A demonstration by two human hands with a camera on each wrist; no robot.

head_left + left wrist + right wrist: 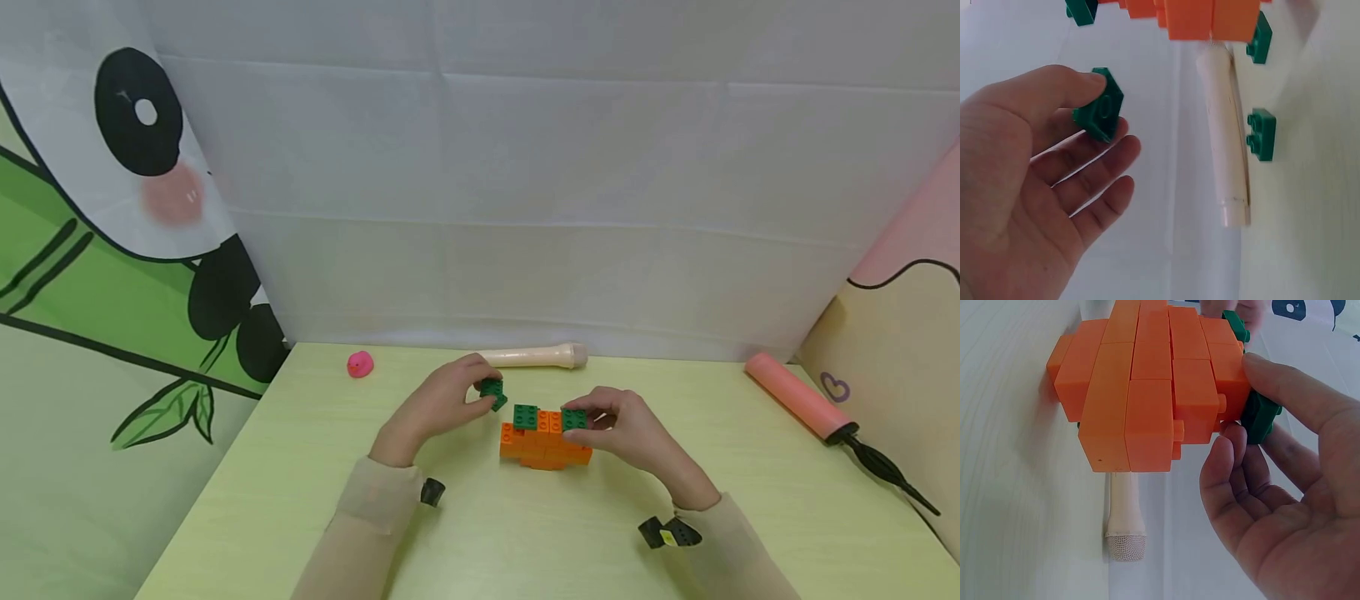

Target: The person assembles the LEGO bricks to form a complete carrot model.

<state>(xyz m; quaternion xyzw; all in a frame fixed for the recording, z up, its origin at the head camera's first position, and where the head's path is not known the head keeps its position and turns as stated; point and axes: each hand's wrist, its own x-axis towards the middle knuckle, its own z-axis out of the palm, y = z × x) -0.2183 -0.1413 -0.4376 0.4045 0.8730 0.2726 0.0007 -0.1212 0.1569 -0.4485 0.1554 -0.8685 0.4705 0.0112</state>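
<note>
My left hand pinches a small green toy brick between thumb and fingertips, raised to the left of the block build. Stepped orange toy bricks make up this build, which widens above a narrow base. On its top left sits another green brick. At the top right, my right hand pinches a green brick with thumb and fingers, right against the orange bricks. The left wrist view also shows two more green bricks on the table, one a two-stud brick.
A cream toy microphone with a mesh head lies along the table's back edge, behind the build. A pink rubber duck sits at the back left. On the right lies a salmon-pink cylinder with a black handle. White cloth hangs behind.
</note>
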